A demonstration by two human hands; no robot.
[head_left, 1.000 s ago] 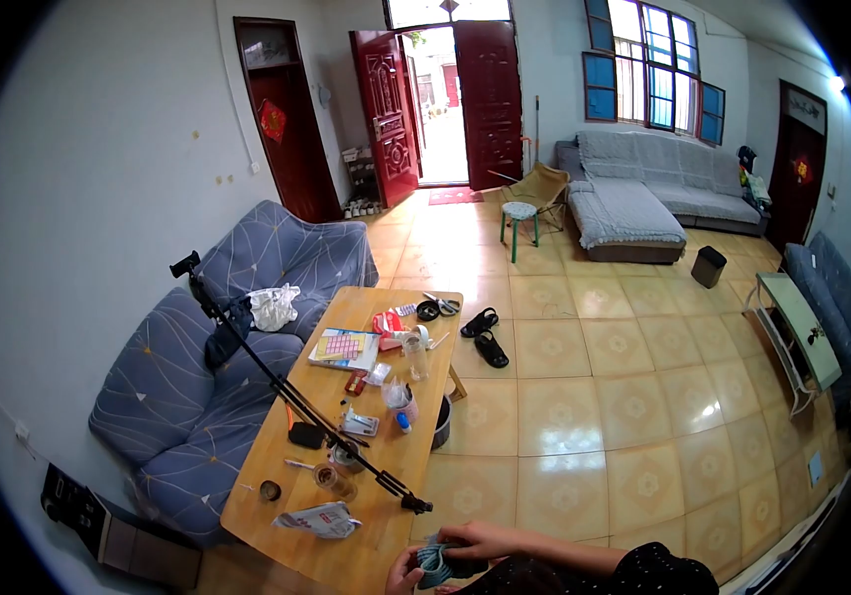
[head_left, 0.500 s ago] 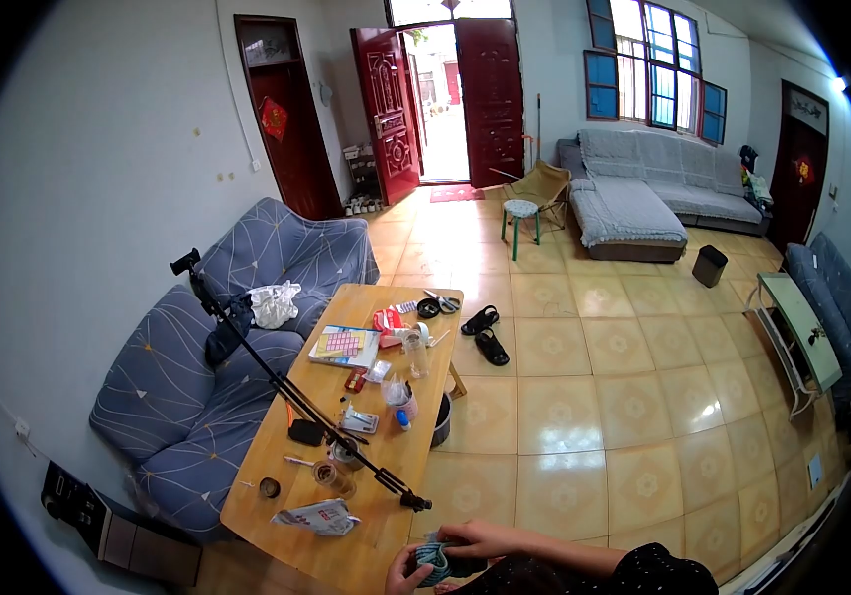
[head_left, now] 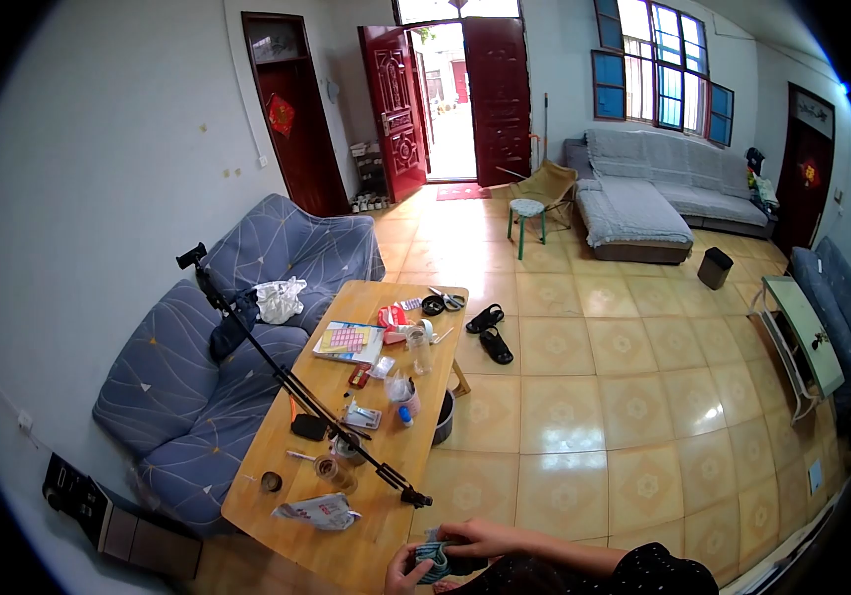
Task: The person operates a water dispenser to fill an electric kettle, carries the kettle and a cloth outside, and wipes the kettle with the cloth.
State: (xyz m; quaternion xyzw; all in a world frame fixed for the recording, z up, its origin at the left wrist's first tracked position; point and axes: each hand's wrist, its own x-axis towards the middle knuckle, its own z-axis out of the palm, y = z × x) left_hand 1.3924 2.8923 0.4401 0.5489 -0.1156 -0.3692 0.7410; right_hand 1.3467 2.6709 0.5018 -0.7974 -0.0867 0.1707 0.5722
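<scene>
At the bottom edge of the head view, beside the near corner of the wooden table (head_left: 386, 531), both hands are on a striped blue-green knitted item (head_left: 433, 562). My left hand (head_left: 403, 572) holds its left side, fingers wrapped round it. My right hand (head_left: 480, 538) reaches in from the right, its fingers closed on the upper edge of the same item. Dark material lies under the right hand. A white and pink packet (head_left: 318, 512) lies on the table nearby, with a clear jar (head_left: 336, 474) behind it.
A black stand arm (head_left: 296, 392) slants over the table. Farther back are a cup with a blue cap (head_left: 403, 397), papers (head_left: 348, 342) and scissors (head_left: 453, 298). A patterned sofa (head_left: 207, 397) stands left. Black sandals (head_left: 495, 346) and a bin (head_left: 444, 416) are right of the table.
The room has shifted slightly in view as the camera turned a little. Both hands keep their hold on the knitted item, with hardly any visible movement.
</scene>
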